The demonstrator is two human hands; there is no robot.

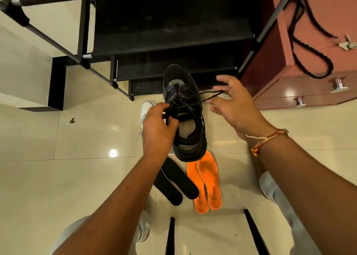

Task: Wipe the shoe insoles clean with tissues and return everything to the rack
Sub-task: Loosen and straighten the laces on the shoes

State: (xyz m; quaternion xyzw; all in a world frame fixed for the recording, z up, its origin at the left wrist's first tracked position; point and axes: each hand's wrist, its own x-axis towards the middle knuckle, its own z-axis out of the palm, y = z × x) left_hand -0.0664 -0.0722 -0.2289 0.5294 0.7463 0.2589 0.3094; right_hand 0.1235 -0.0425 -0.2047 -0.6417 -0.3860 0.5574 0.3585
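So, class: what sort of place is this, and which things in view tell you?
Likely a home entryway: black shoe rack, glossy floor tiles, and a wooden drawer cabinet with keys on top.

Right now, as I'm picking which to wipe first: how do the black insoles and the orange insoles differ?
The black insoles look plain, the orange insoles bear heel print. Black insoles lie slanted, orange insoles nearly straight. Both pairs overlap on the floor.

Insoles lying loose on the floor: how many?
4. Two black insoles overlap beside the left hand's forearm; two orange insoles overlap just right of them. The held black shoe covers the orange tops and may hide more.
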